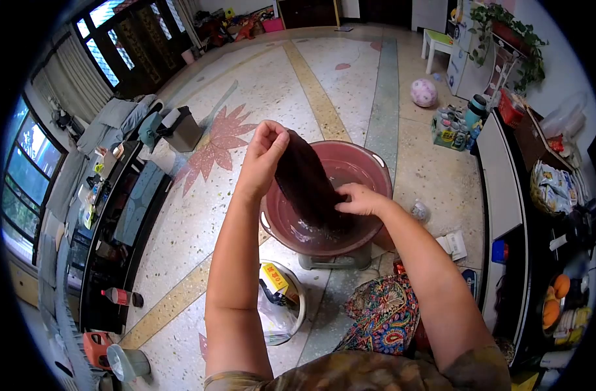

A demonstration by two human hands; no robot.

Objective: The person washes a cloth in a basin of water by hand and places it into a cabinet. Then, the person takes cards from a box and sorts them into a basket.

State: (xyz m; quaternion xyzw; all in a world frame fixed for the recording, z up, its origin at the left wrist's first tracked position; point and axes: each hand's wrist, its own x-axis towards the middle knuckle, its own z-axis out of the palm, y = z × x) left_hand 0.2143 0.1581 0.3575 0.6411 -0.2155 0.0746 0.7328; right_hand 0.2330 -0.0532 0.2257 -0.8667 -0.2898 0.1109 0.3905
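Observation:
A dark, wet-looking cloth (pixel 304 179) hangs from my left hand (pixel 264 156), whose fingers pinch its upper end above the basin. Lower down, my right hand (pixel 360 199) grips the cloth's right side, its fingertips partly hidden against the dark material. The bottom of the cloth reaches the water in a round reddish basin (pixel 383 171) with pale handle openings. Beneath the basin is a grey-green stool (pixel 334 261).
A bin with a yellow box and plastic bag (pixel 277 319) stands nearer me, left of a patterned cloth (pixel 383 316). Black cabinets line both sides. A grey bin (pixel 183 133), drink pack (pixel 449 130) and ball (pixel 424 93) are farther off.

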